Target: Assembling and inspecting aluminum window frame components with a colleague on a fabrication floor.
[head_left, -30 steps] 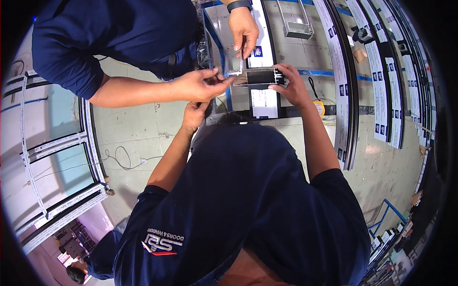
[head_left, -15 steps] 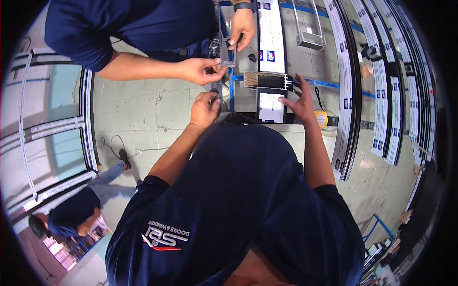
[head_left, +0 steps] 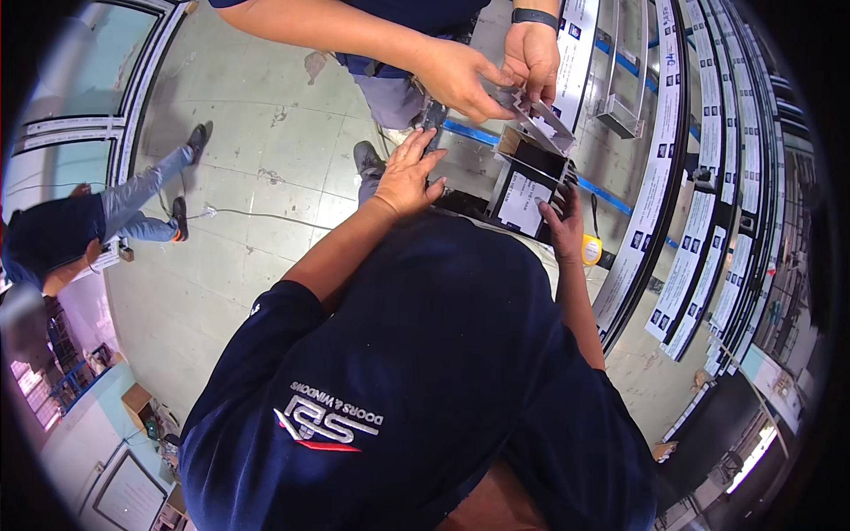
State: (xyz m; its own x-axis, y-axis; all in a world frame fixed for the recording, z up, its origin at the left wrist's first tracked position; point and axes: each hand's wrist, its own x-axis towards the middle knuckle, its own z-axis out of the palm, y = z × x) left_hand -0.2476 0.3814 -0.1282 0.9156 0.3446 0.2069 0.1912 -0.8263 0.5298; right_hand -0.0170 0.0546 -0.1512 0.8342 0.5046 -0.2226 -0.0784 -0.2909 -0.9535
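Note:
My left hand (head_left: 410, 173) is open, its fingers stretched out beside the end of a dark bar, holding nothing. My right hand (head_left: 564, 221) curls round the right end of a short box-shaped profile piece (head_left: 534, 159), which is brown inside with black fins. Its thumb lies against a long black profile with white film (head_left: 524, 205) under the piece. Opposite me, a co-worker's left hand (head_left: 534, 57) and right hand (head_left: 469, 78) hold a small silver metal channel (head_left: 551, 129) just above the box-shaped piece.
A yellow tape measure (head_left: 591, 250) lies right of my right hand. Blue bench rails (head_left: 472, 133) run beneath the profiles. Many film-covered profiles (head_left: 651, 195) line the right side. A cable (head_left: 266, 215) crosses the floor at left, where another person (head_left: 66, 230) walks.
The whole view has turned. The co-worker's hands have brought the silver channel over to the box-shaped piece. My left hand's fingers have gone from curled to spread.

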